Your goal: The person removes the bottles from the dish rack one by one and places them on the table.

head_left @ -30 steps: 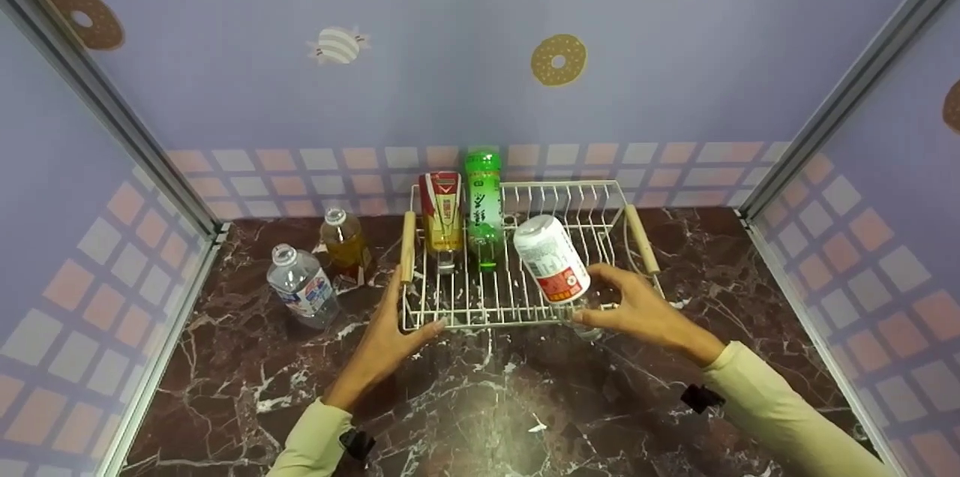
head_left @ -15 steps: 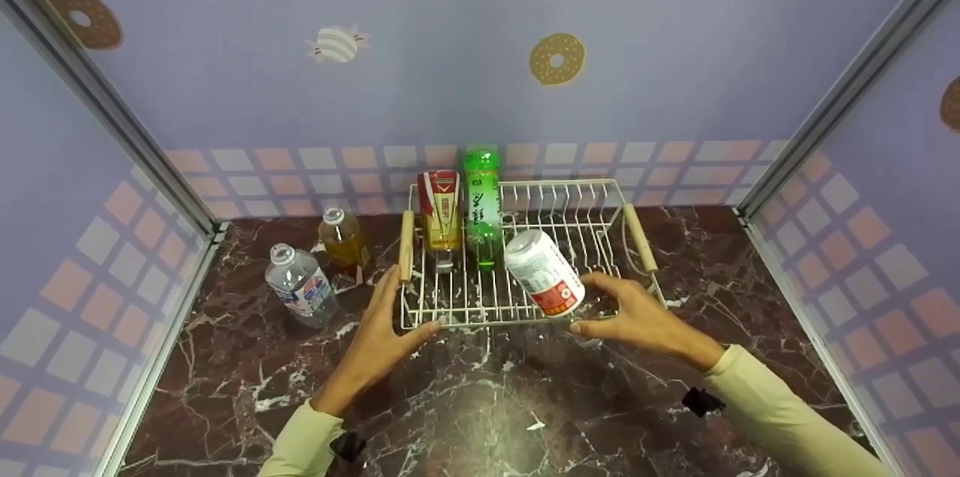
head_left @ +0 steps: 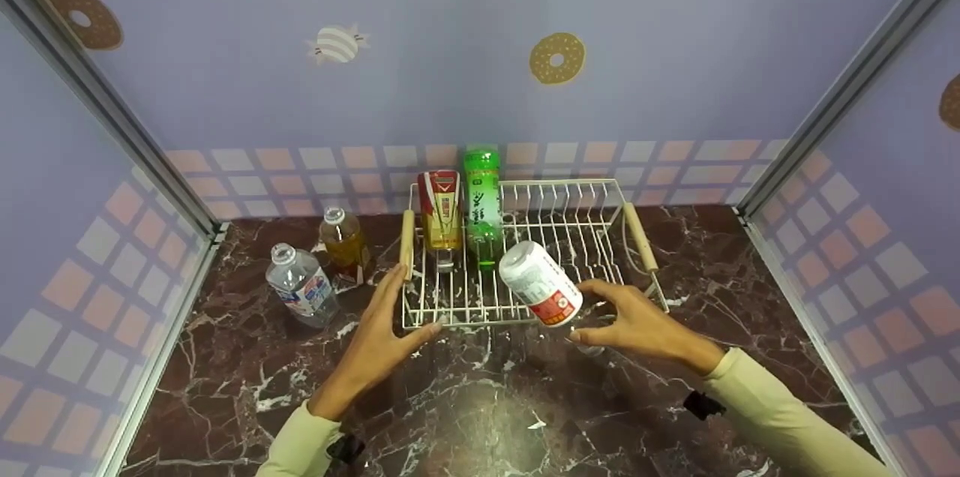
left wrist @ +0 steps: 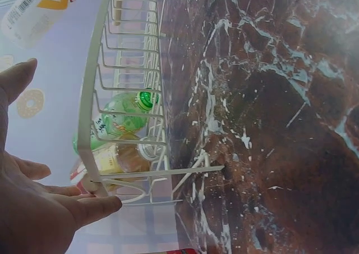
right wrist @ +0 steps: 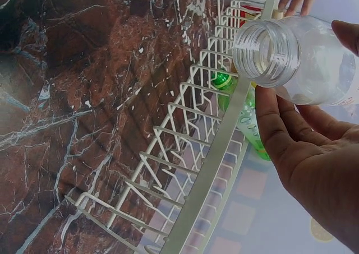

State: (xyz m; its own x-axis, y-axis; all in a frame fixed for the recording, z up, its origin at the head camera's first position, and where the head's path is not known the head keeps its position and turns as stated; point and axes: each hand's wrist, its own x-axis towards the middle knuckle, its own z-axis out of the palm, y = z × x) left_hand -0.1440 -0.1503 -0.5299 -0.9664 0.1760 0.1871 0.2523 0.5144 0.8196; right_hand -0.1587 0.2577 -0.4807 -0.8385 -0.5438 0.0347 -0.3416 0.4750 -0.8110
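My right hand [head_left: 637, 323] holds a clear wide-mouthed bottle [head_left: 541, 286] with a white and red label, upside down and tilted over the front of the wire dish rack [head_left: 559, 181]. In the right wrist view, the bottle's [right wrist: 320, 63] threaded mouth has no cap and points down beside the rack's rail [right wrist: 213, 170]. My left hand [head_left: 379, 342] rests at the rack's front left corner. Its fingers [left wrist: 84, 206] touch the rack's end and its thumb is spread away. Inside the rack, a red and yellow bottle [head_left: 442, 214] and a green bottle [head_left: 484, 207] lean neck down.
Left of the rack, a clear bottle [head_left: 304, 289] and an amber bottle [head_left: 346, 248] stand upright on the dark marbled counter [head_left: 450, 417]. Wooden handles [head_left: 641, 241] sit at the rack's ends. Patterned walls [head_left: 450, 87] enclose the back and both sides.
The wide-mouthed bottle has come down and toward me, slightly left, and leans more, with my right hand moving along. My left hand has stayed almost still at the rack.
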